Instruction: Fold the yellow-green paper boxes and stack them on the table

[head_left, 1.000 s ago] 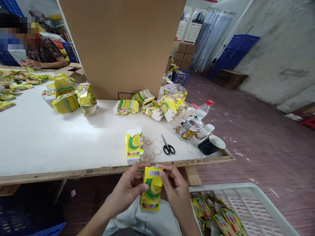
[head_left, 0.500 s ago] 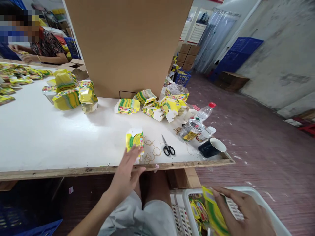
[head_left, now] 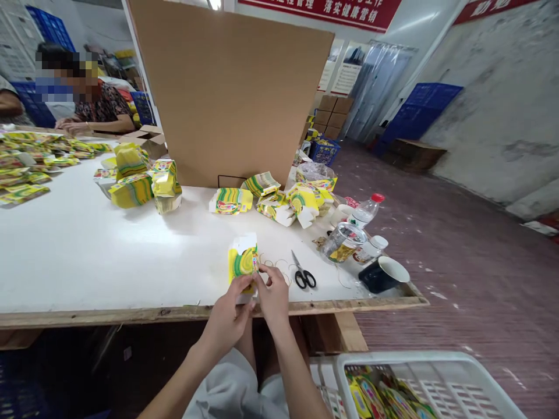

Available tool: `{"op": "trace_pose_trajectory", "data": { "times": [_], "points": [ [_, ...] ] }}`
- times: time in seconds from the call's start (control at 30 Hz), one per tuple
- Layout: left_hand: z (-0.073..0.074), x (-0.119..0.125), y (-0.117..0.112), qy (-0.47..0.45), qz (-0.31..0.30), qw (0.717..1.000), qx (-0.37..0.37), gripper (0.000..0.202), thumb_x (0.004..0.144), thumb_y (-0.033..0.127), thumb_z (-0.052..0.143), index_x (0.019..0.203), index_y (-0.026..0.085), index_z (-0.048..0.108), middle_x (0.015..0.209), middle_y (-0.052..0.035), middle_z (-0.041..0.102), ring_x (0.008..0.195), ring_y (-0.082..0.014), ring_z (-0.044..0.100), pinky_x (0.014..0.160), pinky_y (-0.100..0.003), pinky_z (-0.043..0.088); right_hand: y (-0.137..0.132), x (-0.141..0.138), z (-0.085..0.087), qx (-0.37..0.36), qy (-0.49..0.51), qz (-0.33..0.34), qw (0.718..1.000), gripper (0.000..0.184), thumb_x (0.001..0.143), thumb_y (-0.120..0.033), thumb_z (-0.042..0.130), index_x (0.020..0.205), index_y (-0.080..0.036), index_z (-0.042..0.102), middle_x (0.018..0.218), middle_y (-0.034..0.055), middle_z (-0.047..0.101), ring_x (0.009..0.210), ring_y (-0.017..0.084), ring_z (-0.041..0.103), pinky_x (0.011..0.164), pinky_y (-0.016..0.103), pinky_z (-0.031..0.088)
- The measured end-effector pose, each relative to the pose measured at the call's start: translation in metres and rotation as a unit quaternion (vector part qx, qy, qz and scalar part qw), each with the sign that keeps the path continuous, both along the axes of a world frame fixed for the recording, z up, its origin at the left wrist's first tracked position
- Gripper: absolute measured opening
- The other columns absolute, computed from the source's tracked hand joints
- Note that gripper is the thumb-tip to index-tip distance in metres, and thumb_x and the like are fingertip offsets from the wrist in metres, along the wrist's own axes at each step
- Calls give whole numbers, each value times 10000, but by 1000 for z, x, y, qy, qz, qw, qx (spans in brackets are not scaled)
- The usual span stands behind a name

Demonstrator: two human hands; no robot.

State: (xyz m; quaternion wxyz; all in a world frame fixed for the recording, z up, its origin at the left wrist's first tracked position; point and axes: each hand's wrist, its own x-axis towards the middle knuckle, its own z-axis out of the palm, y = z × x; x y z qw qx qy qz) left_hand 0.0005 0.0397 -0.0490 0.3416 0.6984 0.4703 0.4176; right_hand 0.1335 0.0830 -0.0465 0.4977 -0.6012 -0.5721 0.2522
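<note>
A small stack of flat yellow-and-green cartons (head_left: pixel 243 260) lies near the front edge of the white table (head_left: pixel 87 256). My left hand (head_left: pixel 230 310) pinches the near end of that stack. My right hand (head_left: pixel 272 293) is closed on the stack's right side, fingertips touching it beside loose rubber bands (head_left: pixel 279 266). Both hands meet over the table's wooden edge.
Black scissors (head_left: pixel 301 275), a dark cup (head_left: pixel 384 273), a plastic cup (head_left: pixel 343 241) and a bottle (head_left: pixel 364 209) sit at the table's right. More cartons (head_left: pixel 279 201) lie before a tall cardboard sheet (head_left: pixel 231 99). A white basket (head_left: pixel 419 384) stands by my right. Another person sits far left.
My right hand left the white basket, where it had put the folded carton, and joined my left hand on the stack at the table edge. The view tilted up slightly.
</note>
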Motion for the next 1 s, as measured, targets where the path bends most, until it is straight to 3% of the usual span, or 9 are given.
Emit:
{"op": "trace_pose_trajectory", "data": {
  "times": [0.13, 0.37, 0.53, 0.57, 0.63, 0.7, 0.77, 0.83, 1.0],
  "points": [
    [1, 0, -1, -115, 39, 992, -27, 328, 925, 246, 522, 1240, 211, 435, 1280, -146, 571, 1257, -251, 564, 1059, -445, 466, -5, -1, 1, 10, 20, -15, 1000, 161, 791, -265, 599, 891, -210, 713, 894, 62, 689, 791, 227, 558, 725, 339, 433],
    [5, 0, -3, -183, 37, 981, -61, 278, 904, 256, 570, 1167, 208, 492, 1203, -114, 614, 1194, -226, 602, 1026, -386, 479, -8, -13, 0, -1, 99, -37, 994, 91, 790, -258, 592, 845, -200, 636, 877, 46, 651, 757, 206, 523, 705, 325, 420],
    [24, -10, -9, -282, 159, 946, -10, 197, 881, 303, 641, 1051, 207, 619, 1056, -61, 682, 1043, -186, 646, 962, -291, 487, -35, 3, 14, -28, 197, -5, 980, 198, 843, -390, 618, 894, -198, 618, 787, 22, 644, 686, 177, 543, 661, 299, 449],
    [27, -11, -10, -305, 149, 940, -23, 224, 871, 323, 658, 1061, 207, 639, 1059, -64, 692, 1035, -190, 647, 948, -286, 490, -45, 10, 17, -33, 213, 6, 976, 220, 839, -412, 634, 893, -200, 618, 794, 26, 652, 705, 180, 566, 672, 299, 464],
    [29, -8, -15, -358, 48, 926, -108, 320, 849, 397, 680, 1102, 200, 673, 1076, -88, 716, 1024, -220, 660, 912, -306, 509, -67, 22, 20, -60, 264, 33, 962, 252, 808, -437, 687, 863, -199, 627, 800, 32, 666, 722, 180, 595, 677, 296, 485],
    [26, 1, -21, -398, -83, 886, -223, 418, 829, 480, 680, 1127, 187, 699, 1057, -113, 741, 987, -252, 684, 872, -335, 528, -88, 31, 20, -116, 351, 60, 927, 265, 756, -425, 763, 807, -194, 644, 761, 23, 659, 679, 159, 586, 645, 271, 484],
    [22, 13, -29, -416, -166, 844, -296, 494, 804, 526, 688, 1153, 178, 705, 1046, -128, 752, 971, -268, 693, 864, -348, 527, -106, 36, 16, -169, 444, 65, 877, 268, 699, -384, 834, 777, -194, 662, 751, 9, 652, 657, 134, 565, 627, 240, 474],
    [19, 24, -37, -424, -205, 822, -319, 532, 786, 519, 710, 1193, 177, 691, 1080, -135, 746, 994, -274, 687, 883, -351, 515, -120, 39, 13, -193, 494, 48, 847, 278, 652, -348, 881, 760, -197, 674, 776, 2, 657, 669, 122, 561, 628, 217, 472],
    [24, 34, -47, -435, -209, 814, -323, 512, 783, 491, 727, 1185, 174, 703, 1120, -139, 739, 1056, -276, 668, 912, -336, 496, -132, 41, 12, -196, 511, 30, 836, 281, 633, -301, 906, 735, -207, 662, 815, -9, 682, 678, 104, 556, 623, 177, 461]
  ]
}}
